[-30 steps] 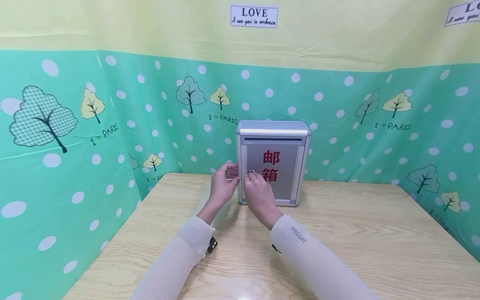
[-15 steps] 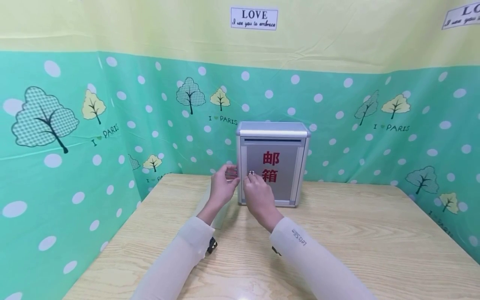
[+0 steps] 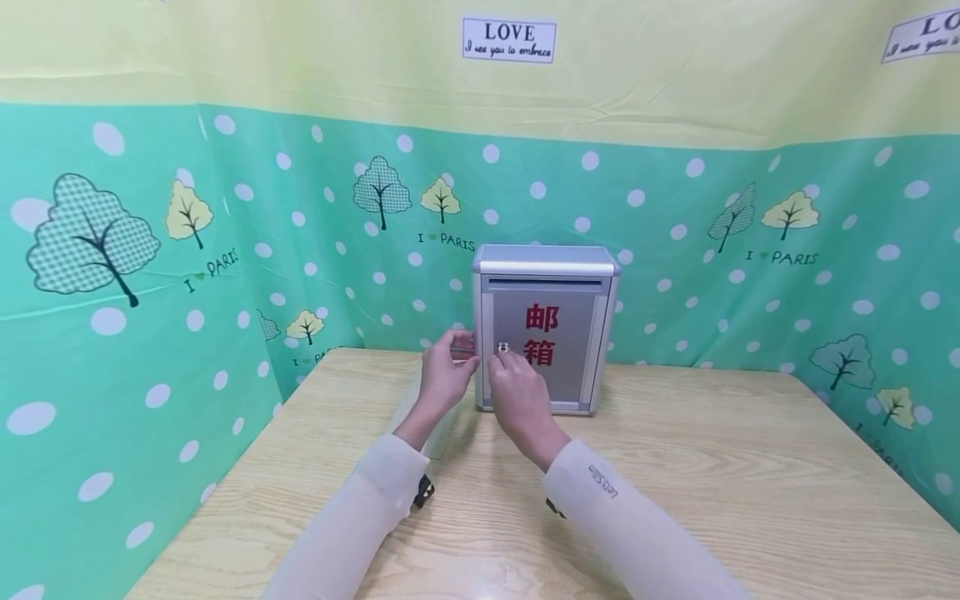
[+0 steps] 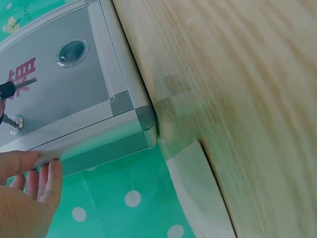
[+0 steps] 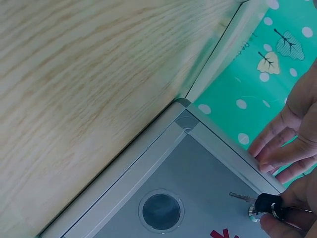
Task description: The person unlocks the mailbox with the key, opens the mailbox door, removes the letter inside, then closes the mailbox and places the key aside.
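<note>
A silver-grey mailbox (image 3: 573, 333) with red characters stands upright on the table, its door closed. My left hand (image 3: 444, 379) is at the box's left side; its fingers, loosely bent, touch the side edge. My right hand (image 3: 522, 404) is in front of the door, just below the round metal lock (image 3: 503, 347). Its fingers pinch one of two keys on a ring; the other, a black-headed key (image 5: 268, 202), sticks out sideways, blade showing. The pinched key's shank points at the lock (image 4: 16, 125); how deep it sits is hidden.
A slot (image 3: 546, 282) runs across the top of the mailbox front, and a round window (image 5: 161, 211) is low on the door. A pale flat strip (image 4: 195, 186) lies on the table (image 3: 712, 467) by my left forearm. A patterned curtain (image 3: 660, 217) hangs behind.
My right hand has shifted slightly down, so more of the lock shows. The left hand keeps its place at the box's side. The head view has tilted up a little.
</note>
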Tool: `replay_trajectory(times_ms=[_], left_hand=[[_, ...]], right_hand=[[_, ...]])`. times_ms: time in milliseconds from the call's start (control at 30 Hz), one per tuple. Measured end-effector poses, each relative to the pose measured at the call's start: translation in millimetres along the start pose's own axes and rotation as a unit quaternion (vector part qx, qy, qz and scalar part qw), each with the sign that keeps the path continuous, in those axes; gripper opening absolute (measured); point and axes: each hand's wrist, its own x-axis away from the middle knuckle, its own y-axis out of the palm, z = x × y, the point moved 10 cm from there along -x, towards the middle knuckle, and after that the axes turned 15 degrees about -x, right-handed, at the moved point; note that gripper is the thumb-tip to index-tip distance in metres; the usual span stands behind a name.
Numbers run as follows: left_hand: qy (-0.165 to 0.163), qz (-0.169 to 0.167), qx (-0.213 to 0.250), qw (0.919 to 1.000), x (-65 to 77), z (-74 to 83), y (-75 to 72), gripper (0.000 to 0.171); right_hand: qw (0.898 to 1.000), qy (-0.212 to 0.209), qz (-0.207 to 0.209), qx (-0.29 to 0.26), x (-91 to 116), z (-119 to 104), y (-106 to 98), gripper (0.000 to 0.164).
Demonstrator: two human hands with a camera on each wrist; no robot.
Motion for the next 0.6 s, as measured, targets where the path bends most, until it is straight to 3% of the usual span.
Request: replay_trajectory(times_ms=[133, 267, 467, 600], left_hand=[[-0.006, -0.004, -0.007, 1.0000, 0.0, -1.3, 0.2, 0.037], [-0.008, -0.005, -0.003, 1.0000, 0.4, -2.4, 0.7, 0.037], [-0.001, -0.004, 0.005, 1.0000, 0.0, -1.4, 0.2, 0.035], [-0.001, -0.003, 0.007, 1.0000, -0.6, -1.0, -0.1, 0.035]], right_hand=[[0.999, 0.019, 0.015, -0.044, 2, 3, -2, 0.019], [0.991, 0.061, 0.038, -0.114, 4, 11, -6, 0.017], [0.970, 0.118, 0.061, -0.204, 5, 21, -11, 0.016], [0.948, 0.169, 0.063, -0.261, 6, 33, -10, 0.017]])
